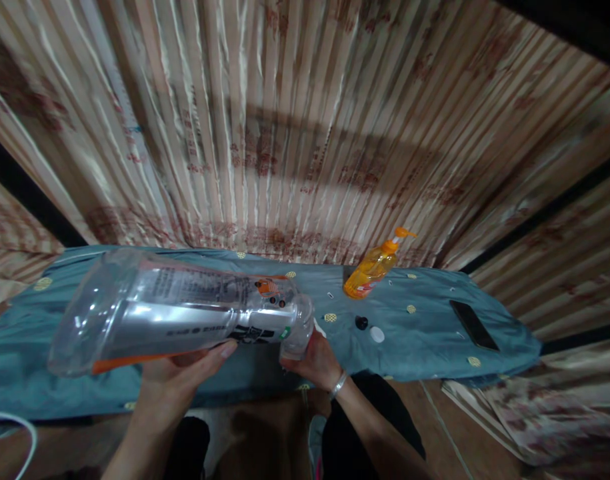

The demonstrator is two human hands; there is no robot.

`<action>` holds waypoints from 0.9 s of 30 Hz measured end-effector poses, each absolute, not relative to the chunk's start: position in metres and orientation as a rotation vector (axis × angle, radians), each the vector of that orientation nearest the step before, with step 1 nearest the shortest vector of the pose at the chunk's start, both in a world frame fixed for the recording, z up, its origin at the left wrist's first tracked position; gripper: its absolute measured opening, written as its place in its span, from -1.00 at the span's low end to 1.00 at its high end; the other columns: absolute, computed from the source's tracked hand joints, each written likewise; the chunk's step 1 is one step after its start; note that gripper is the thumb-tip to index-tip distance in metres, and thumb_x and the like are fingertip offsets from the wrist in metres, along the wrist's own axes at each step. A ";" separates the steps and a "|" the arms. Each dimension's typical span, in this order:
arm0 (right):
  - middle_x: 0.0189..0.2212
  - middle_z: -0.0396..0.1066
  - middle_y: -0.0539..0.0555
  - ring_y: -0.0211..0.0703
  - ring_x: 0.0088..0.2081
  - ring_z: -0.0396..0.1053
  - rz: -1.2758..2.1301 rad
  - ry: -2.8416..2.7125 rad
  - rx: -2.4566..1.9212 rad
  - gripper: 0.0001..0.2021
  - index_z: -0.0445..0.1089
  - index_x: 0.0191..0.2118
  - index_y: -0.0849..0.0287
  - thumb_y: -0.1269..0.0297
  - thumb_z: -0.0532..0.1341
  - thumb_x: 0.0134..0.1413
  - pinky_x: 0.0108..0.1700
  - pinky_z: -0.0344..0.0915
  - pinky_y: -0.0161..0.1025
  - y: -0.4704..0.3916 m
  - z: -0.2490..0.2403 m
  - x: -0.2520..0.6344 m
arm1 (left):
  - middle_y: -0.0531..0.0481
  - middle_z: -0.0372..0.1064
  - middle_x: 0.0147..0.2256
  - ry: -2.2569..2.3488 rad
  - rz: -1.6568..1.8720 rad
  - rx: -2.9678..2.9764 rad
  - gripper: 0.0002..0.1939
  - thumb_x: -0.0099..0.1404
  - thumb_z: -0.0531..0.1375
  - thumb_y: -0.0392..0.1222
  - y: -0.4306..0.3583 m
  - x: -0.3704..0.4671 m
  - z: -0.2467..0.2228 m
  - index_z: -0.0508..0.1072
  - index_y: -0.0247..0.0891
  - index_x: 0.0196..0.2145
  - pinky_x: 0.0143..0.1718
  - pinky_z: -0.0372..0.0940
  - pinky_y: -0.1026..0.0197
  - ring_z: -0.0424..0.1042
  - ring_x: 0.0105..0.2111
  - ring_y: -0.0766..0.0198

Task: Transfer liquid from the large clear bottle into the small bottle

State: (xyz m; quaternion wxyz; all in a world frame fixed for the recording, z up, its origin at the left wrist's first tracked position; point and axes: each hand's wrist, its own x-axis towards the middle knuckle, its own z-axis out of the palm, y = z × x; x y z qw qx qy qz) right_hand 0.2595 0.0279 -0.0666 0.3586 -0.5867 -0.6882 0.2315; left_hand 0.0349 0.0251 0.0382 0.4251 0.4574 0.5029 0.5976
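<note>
A large clear plastic bottle (185,307) with a silver and orange label lies on its side in the air, its neck pointing right. My left hand (177,370) grips it from below, thumb along the label. At the neck end, my right hand (317,363) is closed around a small clear container (299,339), which meets the bottle's mouth. Whether the two are joined I cannot tell, and most of the right fingers are hidden. A black cap (361,323) and a white disc (377,334) lie just right of that hand.
An orange pump bottle (369,272) stands tilted-looking at the back of the teal bedding (419,340). Toward the right end lies a dark phone (473,325). Pleated patterned curtains (305,133) hang behind. A white cable (32,433) curves at the lower left.
</note>
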 end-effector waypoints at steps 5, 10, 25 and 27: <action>-0.16 0.48 0.16 0.12 -0.10 0.47 0.614 -1.742 -1.521 -0.40 0.28 -0.02 0.16 0.29 0.39 -0.28 -0.07 0.44 -0.02 0.028 -0.070 0.260 | -0.05 0.63 -0.42 1.266 1.490 1.161 -0.51 -0.16 0.43 -0.15 0.023 0.037 0.047 0.61 -0.25 -0.18 -0.16 0.50 0.04 0.60 -0.40 0.04; -0.15 0.46 0.16 0.09 -0.11 0.47 0.615 -1.738 -1.536 -0.38 0.27 -0.01 0.17 0.30 0.41 -0.31 -0.08 0.43 -0.06 0.028 -0.072 0.261 | -0.04 0.62 -0.45 1.254 1.480 1.120 -0.52 -0.17 0.43 -0.17 0.021 0.040 0.052 0.61 -0.26 -0.20 -0.24 0.53 0.05 0.60 -0.43 0.04; -0.13 0.45 0.12 0.08 -0.10 0.46 0.609 -1.743 -1.510 -0.37 0.27 0.00 0.12 0.29 0.41 -0.30 -0.05 0.42 -0.06 0.028 -0.076 0.262 | 0.00 0.61 -0.49 1.229 1.499 1.189 -0.58 -0.14 0.41 -0.19 0.025 0.036 0.045 0.63 -0.22 -0.23 -0.24 0.52 0.15 0.61 -0.43 0.09; -0.15 0.46 0.12 0.07 -0.12 0.47 0.604 -1.737 -1.506 -0.38 0.27 0.00 0.13 0.31 0.41 -0.30 -0.07 0.43 -0.08 0.028 -0.075 0.262 | -0.01 0.61 -0.50 1.222 1.490 1.196 -0.57 -0.14 0.41 -0.18 0.026 0.036 0.043 0.62 -0.24 -0.22 -0.27 0.53 0.14 0.61 -0.43 0.08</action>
